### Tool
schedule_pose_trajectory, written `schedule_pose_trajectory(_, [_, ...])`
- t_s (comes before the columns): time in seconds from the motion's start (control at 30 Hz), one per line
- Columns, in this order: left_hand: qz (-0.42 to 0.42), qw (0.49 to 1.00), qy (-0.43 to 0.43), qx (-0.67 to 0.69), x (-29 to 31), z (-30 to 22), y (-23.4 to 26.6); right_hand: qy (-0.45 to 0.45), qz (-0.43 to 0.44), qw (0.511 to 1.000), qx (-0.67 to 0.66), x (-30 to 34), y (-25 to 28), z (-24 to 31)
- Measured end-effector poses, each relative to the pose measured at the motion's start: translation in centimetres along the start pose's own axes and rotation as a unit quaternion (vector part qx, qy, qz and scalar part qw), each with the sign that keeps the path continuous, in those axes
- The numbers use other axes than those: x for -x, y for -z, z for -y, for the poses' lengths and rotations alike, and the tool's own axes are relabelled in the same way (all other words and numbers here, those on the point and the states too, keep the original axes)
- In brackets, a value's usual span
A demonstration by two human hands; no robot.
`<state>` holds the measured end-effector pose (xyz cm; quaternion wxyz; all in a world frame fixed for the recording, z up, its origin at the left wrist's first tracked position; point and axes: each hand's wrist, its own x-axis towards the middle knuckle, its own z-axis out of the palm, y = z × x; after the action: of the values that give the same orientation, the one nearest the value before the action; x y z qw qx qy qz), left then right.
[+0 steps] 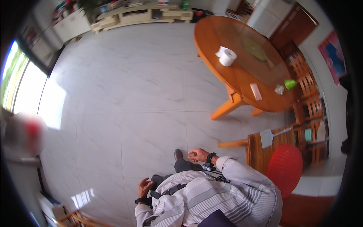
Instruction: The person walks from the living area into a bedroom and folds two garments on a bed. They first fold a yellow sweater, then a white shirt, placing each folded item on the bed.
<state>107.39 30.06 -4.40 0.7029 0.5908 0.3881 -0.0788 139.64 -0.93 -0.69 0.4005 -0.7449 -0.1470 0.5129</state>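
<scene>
My left hand (pixel 144 187) hangs in front of my left thigh with its fingers apart and nothing visible in it. Farther forward, beside my right leg, is my right hand (pixel 198 155). Its fingers are loosely bent, with a gap at the tips, and no held thing shows. Each wrist wears a black band; a small dark device (pixel 208 166) with a cable sits by the right one. Nearest to the right hand is a wooden chair (pixel 257 153), with a pale fly swatter (pixel 267 138) lying on its seat. Neither hand touches it.
A round wooden table (pixel 215 45) at the far right bears a paper roll (pixel 227 57), a pink-and-white strip (pixel 256 92), crumpled tissue (pixel 279 89) and a green cup (pixel 290 84). A red rounded object (pixel 285 170) stands at my right. Pale tiled floor (pixel 124 83) stretches toward a low cabinet (pixel 140 15).
</scene>
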Motion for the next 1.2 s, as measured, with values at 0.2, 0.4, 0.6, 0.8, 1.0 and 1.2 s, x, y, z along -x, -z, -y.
schedule_pose_trajectory(0.2, [0.036,0.996,-0.006,-0.079,-6.4,-7.5,-2.4,-0.024,-0.055,0.997,-0.051,-0.1,3.8,-3.4])
schedule_pose_trajectory(0.4, [0.124,0.976,0.004,-0.178,-13.4,-11.3,-3.6,-0.03,-0.138,0.984,-0.105,0.7,3.6,-5.6])
schedule_pose_trajectory(0.6, [0.219,0.953,-0.017,-0.211,-18.8,-14.6,-0.8,-0.032,-0.189,0.976,-0.101,-0.9,-0.3,-4.7])
schedule_pose_trajectory(0.8, [0.307,0.919,0.021,-0.246,-23.5,-16.5,4.4,-0.08,-0.275,0.945,-0.161,-2.3,-9.1,-2.1])
schedule_pose_trajectory(1.0, [0.4,0.864,0.039,-0.304,-27.6,-18.1,5.1,-0.17,-0.364,0.87,-0.287,1.1,-19.4,-0.4])
schedule_pose_trajectory(1.2, [0.49,0.801,0.022,-0.343,-28.6,-20.3,0.6,-0.197,-0.428,0.787,-0.399,3.6,-28.0,0.8])
